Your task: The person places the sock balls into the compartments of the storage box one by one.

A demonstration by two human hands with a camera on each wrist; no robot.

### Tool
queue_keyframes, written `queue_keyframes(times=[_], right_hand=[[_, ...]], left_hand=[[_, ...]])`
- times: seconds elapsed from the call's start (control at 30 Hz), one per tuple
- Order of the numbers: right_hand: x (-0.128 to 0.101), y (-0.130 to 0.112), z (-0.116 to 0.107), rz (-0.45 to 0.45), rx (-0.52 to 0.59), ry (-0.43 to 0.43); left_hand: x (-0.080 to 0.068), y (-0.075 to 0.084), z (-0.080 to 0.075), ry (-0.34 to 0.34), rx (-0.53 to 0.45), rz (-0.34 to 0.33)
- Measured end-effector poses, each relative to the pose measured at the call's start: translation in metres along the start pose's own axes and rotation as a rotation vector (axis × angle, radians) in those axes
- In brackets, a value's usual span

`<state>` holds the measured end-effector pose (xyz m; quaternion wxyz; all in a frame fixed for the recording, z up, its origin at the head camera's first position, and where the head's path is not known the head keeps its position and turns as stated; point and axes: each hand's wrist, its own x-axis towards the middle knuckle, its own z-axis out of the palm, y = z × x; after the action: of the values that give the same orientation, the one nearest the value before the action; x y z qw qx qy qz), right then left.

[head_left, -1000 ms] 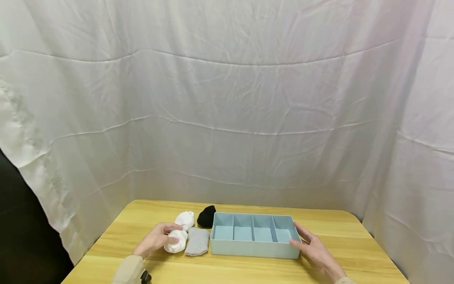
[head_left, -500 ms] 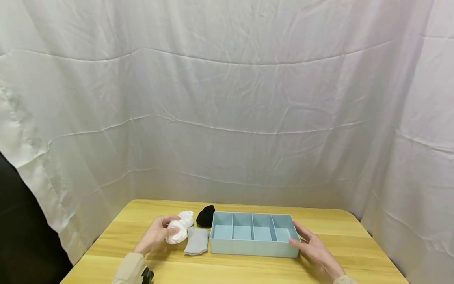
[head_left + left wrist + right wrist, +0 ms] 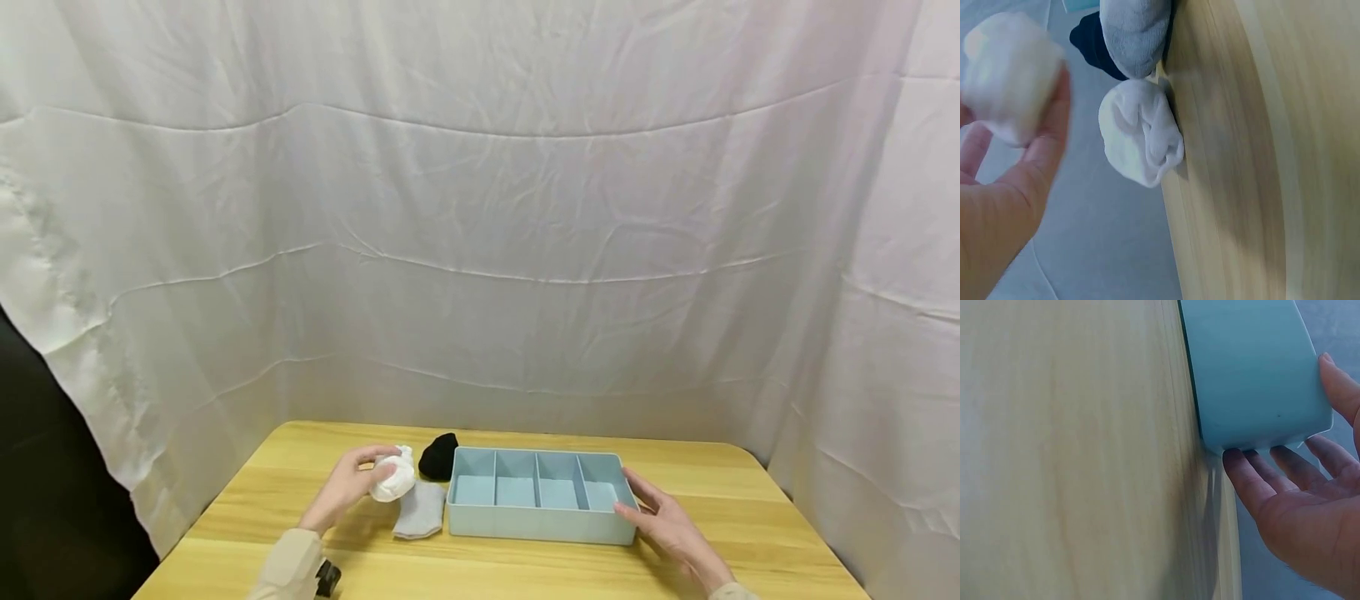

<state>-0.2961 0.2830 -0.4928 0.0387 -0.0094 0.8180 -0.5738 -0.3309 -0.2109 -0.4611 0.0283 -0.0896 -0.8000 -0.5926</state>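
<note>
Curtains of white cloth (image 3: 480,250) hang behind a light wooden table (image 3: 525,575), the biggest things in view. On the table sits a pale blue organiser tray (image 3: 540,527) with four compartments in a row, all showing bare floors from the head view. The right hand (image 3: 663,525) rests against the tray's right end, fingers (image 3: 1254,484) straight and spread along its wall, steadying rather than gripping. The left hand (image 3: 345,487) is lifted just left of the tray, its fingers curled round a rolled white sock bundle (image 3: 393,479), clear of the tabletop.

Judging by this, the step in hand is carrying that bundle toward the tray; the next move calls for swinging it right over the near wall and lowering it into one compartment.

Below the raised hand lie a folded grey sock (image 3: 420,510), a second white sock roll (image 3: 1141,140) and, just behind, a black sock ball (image 3: 438,457), close by the tray's left end. Nothing blocks the path except the tray's own rim.
</note>
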Motion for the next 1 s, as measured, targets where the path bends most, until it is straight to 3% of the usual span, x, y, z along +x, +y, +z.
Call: queue_keyframes(times=[0.2,0.4,0.6,1.0], right_hand=[[0.0,0.0,0.001,-0.003,0.006,-0.008],[-0.001,0.0,0.002,0.001,0.003,-0.009],[-0.001,0.0,0.002,0.001,0.004,-0.01],[0.0,0.0,0.002,0.017,0.009,-0.003]], left_hand=[[0.006,0.0,0.006,0.032,-0.026,-0.02],[0.009,-0.002,0.009,-0.005,-0.025,-0.007],[0.014,0.002,0.013,0.006,-0.024,-0.021],[0.023,0.009,0.029,-0.043,-0.033,0.022]])
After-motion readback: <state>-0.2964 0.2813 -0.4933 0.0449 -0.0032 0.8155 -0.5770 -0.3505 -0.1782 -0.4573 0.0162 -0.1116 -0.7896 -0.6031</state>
